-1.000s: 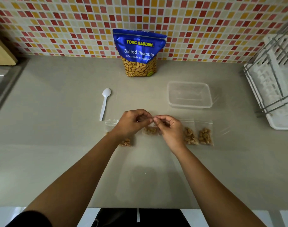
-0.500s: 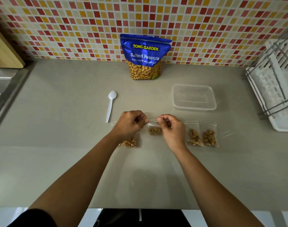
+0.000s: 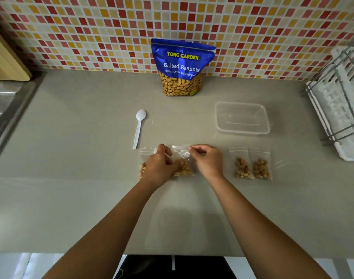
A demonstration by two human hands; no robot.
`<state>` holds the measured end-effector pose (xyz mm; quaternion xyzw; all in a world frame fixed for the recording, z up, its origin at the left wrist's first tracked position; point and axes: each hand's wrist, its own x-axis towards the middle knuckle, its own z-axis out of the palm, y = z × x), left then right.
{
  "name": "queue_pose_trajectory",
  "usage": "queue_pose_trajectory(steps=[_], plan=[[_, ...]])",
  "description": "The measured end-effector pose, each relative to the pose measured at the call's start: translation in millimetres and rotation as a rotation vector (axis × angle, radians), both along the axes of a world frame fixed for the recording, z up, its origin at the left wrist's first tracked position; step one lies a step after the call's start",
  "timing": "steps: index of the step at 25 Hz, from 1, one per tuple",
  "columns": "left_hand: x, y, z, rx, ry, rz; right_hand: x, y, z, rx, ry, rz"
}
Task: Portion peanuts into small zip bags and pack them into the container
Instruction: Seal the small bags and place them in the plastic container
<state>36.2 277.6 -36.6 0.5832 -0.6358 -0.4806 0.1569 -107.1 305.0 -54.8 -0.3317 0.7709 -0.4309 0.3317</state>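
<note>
A small clear zip bag (image 3: 183, 162) with peanuts lies flat on the grey counter between my hands. My right hand (image 3: 207, 161) pinches its top right corner at the zip strip. My left hand (image 3: 160, 166) rests on the bag's lower left side, fingers curled onto it. Another filled zip bag (image 3: 144, 158) lies partly hidden under my left hand. Two more filled zip bags (image 3: 241, 164) (image 3: 260, 165) lie side by side to the right. The empty clear container (image 3: 242, 118) stands behind them. The blue Salted Peanuts pouch (image 3: 181, 67) stands by the tiled wall.
A white plastic spoon (image 3: 139, 126) lies left of the bags. A white dish rack (image 3: 341, 109) stands at the right edge. A steel sink (image 3: 2, 105) and a wooden board (image 3: 4, 59) are at the far left.
My left hand has dropped from the bag's top edge down onto its lower left side. My right hand stays pinched on the zip strip. The bag now lies flat.
</note>
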Motion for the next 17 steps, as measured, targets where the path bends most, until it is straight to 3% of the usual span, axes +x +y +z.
queue_pose_trajectory(steps=[3,7,10,13,17], plan=[[-9,5,-7,-0.205,-0.232,-0.118,2,-4,-6,0.084,0.140,0.094],[-14,7,-7,-0.356,-0.419,-0.190,-9,-3,-2,0.159,0.175,0.170],[-27,5,-1,-0.420,-0.324,-0.100,-37,6,12,0.086,0.287,0.164],[-64,0,-6,-0.447,-0.235,-0.154,-87,23,10,0.040,0.465,0.072],[-118,-1,-21,-0.363,-0.170,-0.303,-138,41,1,0.253,0.714,0.137]])
